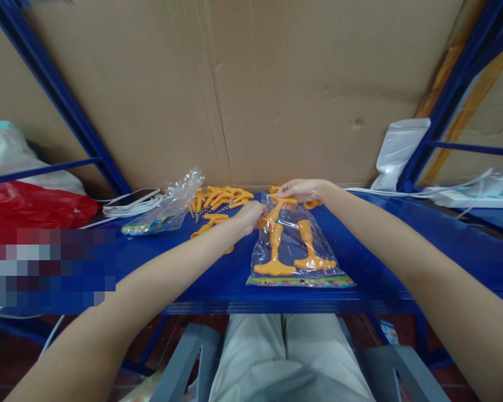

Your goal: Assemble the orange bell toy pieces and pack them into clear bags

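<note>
A clear plastic bag [297,251] with a colourful bottom strip lies on the blue shelf [423,240], with two orange foot-shaped plastic pieces [275,262] inside it. My left hand [251,215] is closed at the bag's open far end, pinching the bag's edge. My right hand [302,190] grips another orange piece [276,209] that slants into the bag's mouth. A pile of several loose orange pieces [222,198] with small chains lies just left of my hands.
A stack of empty clear bags [167,209] lies left of the pile, beside a phone [129,198] and white cable. A cardboard sheet [255,84] stands behind the shelf. A red bag [29,206] sits far left, white items [398,151] far right.
</note>
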